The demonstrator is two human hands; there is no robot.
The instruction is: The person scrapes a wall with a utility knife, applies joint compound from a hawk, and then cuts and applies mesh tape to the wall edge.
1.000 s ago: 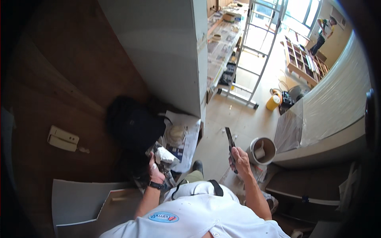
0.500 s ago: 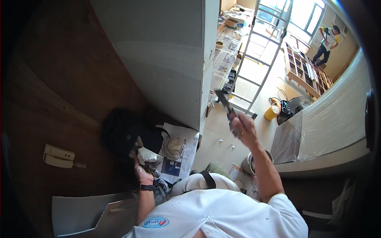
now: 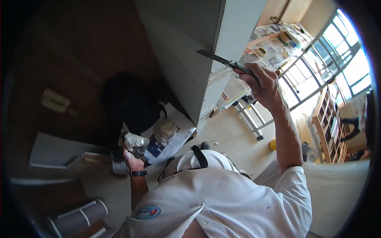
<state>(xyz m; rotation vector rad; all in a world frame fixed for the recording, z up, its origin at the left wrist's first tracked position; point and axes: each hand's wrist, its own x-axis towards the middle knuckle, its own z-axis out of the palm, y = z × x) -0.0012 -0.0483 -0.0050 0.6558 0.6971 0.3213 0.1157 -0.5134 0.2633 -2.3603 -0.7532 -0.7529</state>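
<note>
My right hand [image 3: 262, 81] is closed on the handle of a long-bladed utility knife [image 3: 216, 56], raised in front of the grey wall column [image 3: 184, 27]; I cannot tell whether the blade touches it. Low at the left, my left hand [image 3: 131, 158] grips a metal putty board [image 3: 141, 150] carrying a lump of white putty [image 3: 135, 139]. Just beside it lie a white sheet [image 3: 158, 158] with a crumpled pale bundle [image 3: 166, 129] on it, and a dark bag [image 3: 131, 103].
A newspaper-covered bench [image 3: 270, 51] stands beyond the column. An aluminium ladder [image 3: 309, 85], a wooden frame [image 3: 323, 121], a yellow bucket [image 3: 273, 143] and another person [image 3: 349, 131] are at the right. A beige intercom [image 3: 55, 101] sits at the left; cut boards [image 3: 55, 150] lie below it.
My right hand has risen with the knife, its blade now angled leftward across the column. The view has turned, shifting the ladder and other person toward the right rim.
</note>
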